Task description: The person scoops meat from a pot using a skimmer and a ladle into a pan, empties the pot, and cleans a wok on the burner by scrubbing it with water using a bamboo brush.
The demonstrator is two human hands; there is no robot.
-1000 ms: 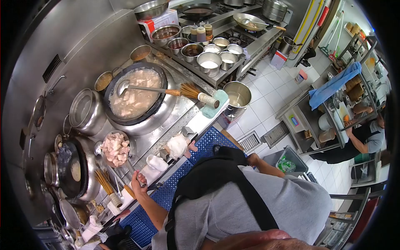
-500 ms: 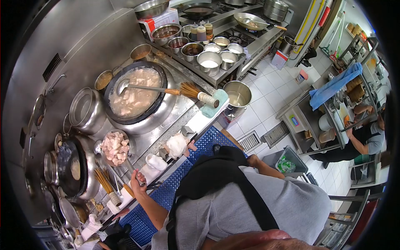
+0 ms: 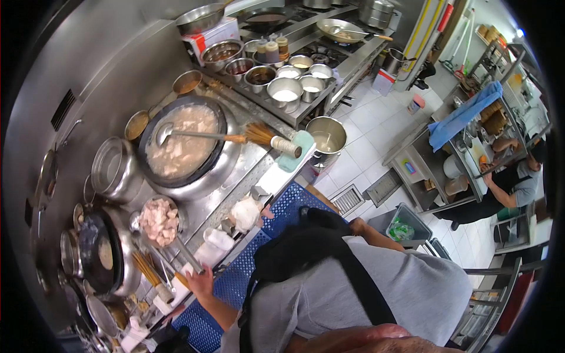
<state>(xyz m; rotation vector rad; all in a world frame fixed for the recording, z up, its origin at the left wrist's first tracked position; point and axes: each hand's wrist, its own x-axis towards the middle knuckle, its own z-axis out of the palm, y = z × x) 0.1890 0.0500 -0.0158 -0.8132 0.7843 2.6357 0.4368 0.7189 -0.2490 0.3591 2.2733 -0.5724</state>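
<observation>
The left hand (image 3: 201, 285) is held loosely open by the lower end of a metal handle (image 3: 189, 256); whether contact is made cannot be told. At its 11 o'clock, pale meat pieces (image 3: 158, 222) are heaped in the handled scoop (image 3: 182, 215). At 2 o'clock, the right hand (image 3: 356, 226) is partly hidden, its state unclear.

Room: stainless-steel wall (image 3: 94, 56) down the left, dark slotted vent (image 3: 63, 110) set in it. Steel counter (image 3: 218, 197) runs along this side; blue perforated mat (image 3: 288, 212) on the floor beside it. Floor: pale square tiles (image 3: 360, 166), two metal drain grates (image 3: 346, 200). Yellow pipes (image 3: 417, 35) at far end. Right: steel shelving (image 3: 419, 183), blue cloth (image 3: 465, 115) draped over it. Lighting: bright; reflections on steel.
</observation>
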